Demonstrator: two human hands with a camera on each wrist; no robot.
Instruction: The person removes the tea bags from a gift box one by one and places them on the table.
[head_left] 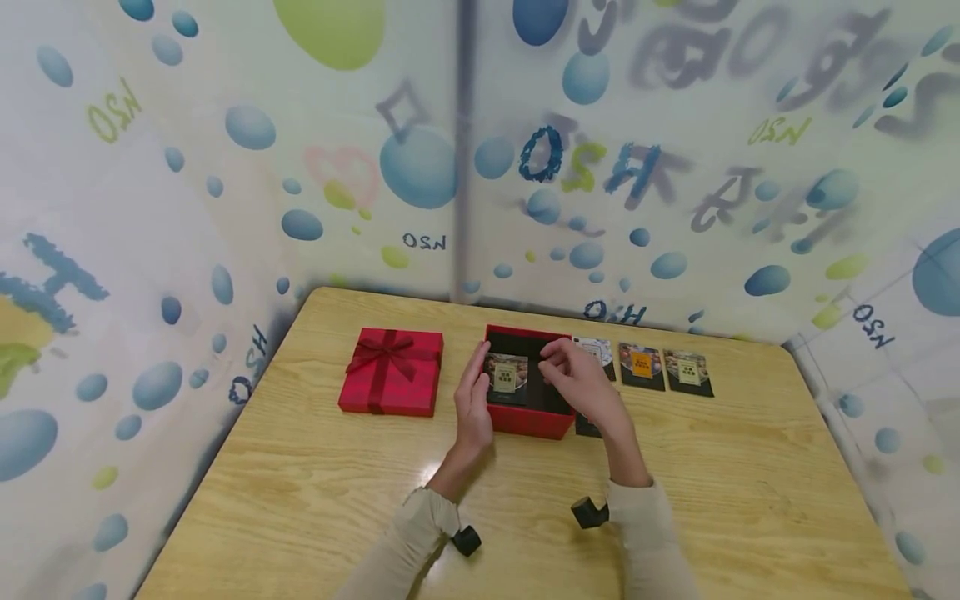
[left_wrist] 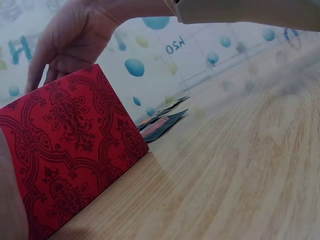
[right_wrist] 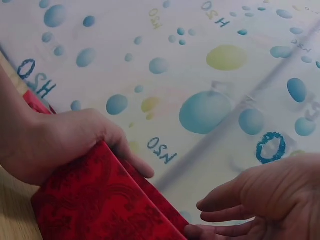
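Note:
An open red box (head_left: 531, 422) with a dark inside and a darker red pattern stands on the table. Against its inner left side lies a flat dark packet (head_left: 508, 379) with a pale label. My left hand (head_left: 472, 396) rests along the box's left wall, its fingers extended over the rim. Above the right part of the box is my right hand (head_left: 583, 379), fingers loosely bent and nothing seen between them. In the right wrist view, the right hand (right_wrist: 265, 205) has its thumb apart from its fingers, near the patterned box wall (right_wrist: 100, 200).
Left of the box sits a red lid (head_left: 405, 383) with a dark red bow. To the right lie an orange-labelled packet (head_left: 641, 365), a pale-labelled packet (head_left: 688, 372) and others partly hidden by my right hand. Printed walls border the wooden table (head_left: 750, 483).

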